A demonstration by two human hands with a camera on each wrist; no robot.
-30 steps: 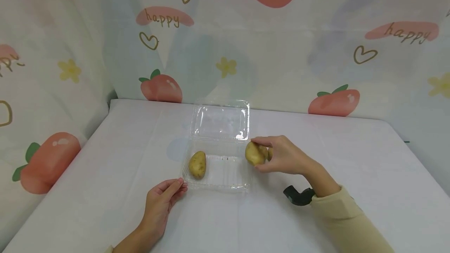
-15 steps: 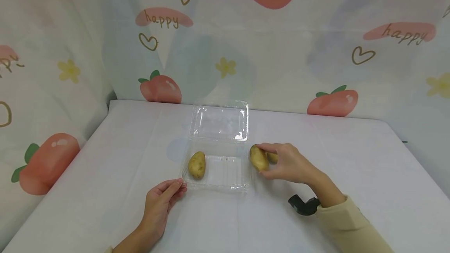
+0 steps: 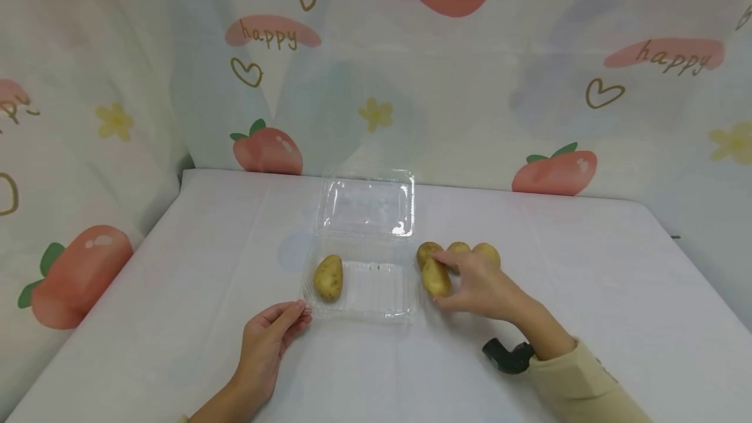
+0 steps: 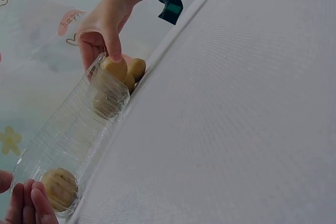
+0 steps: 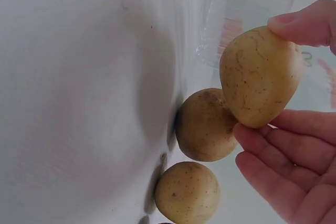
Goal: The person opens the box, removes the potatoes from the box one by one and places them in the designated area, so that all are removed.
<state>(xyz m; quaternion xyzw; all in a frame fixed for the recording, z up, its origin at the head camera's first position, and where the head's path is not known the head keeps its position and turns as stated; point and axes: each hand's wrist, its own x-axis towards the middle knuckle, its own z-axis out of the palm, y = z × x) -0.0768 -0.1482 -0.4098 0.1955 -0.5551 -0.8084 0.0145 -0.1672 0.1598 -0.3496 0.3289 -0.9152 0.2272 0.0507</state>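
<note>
In the head view my right hand point(image 3: 484, 286) pinches a potato point(image 3: 436, 277) between thumb and fingertips, right of a clear plastic clamshell container point(image 3: 376, 313). The right wrist view shows this held potato point(image 5: 260, 77) raised off the table, with two others behind and below it. Three loose potatoes point(image 3: 487, 254) sit in a row just beyond the hand, partly covered by it. Another potato point(image 3: 328, 277) lies inside the container at its left side. My left hand point(image 3: 270, 338) pinches the container's front left corner; in the left wrist view its fingers point(image 4: 31, 203) are by the rim.
The container's lid point(image 3: 367, 204) stands folded back at the far side, near the patterned backdrop point(image 3: 446, 103). A white cloth point(image 3: 235, 247) covers the table. A black curved device point(image 3: 508, 356) sits at the right wrist, beside the beige sleeve point(image 3: 581, 384).
My right hand has moved with the potato rightward and nearer to me, off the container's right edge. More of the loose potatoes now show behind it. The left hand stays on the corner.
</note>
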